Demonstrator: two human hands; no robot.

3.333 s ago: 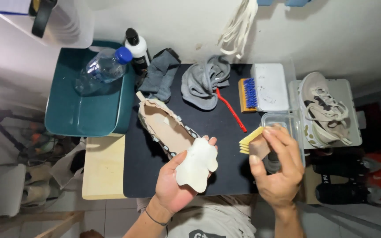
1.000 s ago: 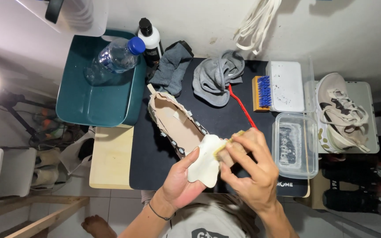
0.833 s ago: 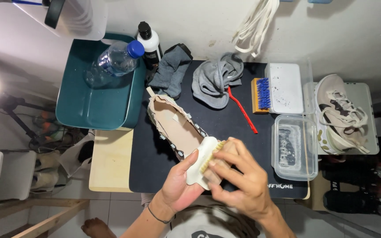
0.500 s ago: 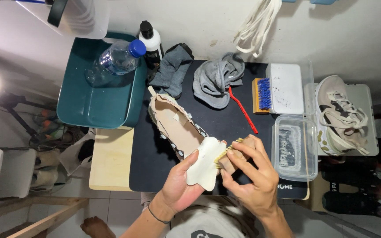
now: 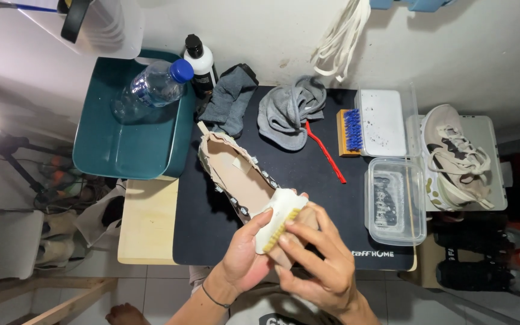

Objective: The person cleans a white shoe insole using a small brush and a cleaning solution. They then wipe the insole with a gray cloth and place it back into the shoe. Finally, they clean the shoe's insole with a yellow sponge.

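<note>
1. The toe of the shoe (image 5: 236, 180) is hidden behind the left hand (image 5: 245, 256) and the right hand (image 5: 320, 262).
2. The brush (image 5: 277, 221) shows only its bristle edge.
3. Both forearms are cut off by the lower edge.

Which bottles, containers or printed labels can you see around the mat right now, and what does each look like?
Water bottle: clear plastic, blue cap, lying in the teal tub.
Black bottle: upright at the mat's far-left corner, black cap, white label.
Clear container: rectangular, on the mat's right side, foamy liquid inside.
White lid: flat, behind the container.
Black mat: white lettering on its near edge.
</note>
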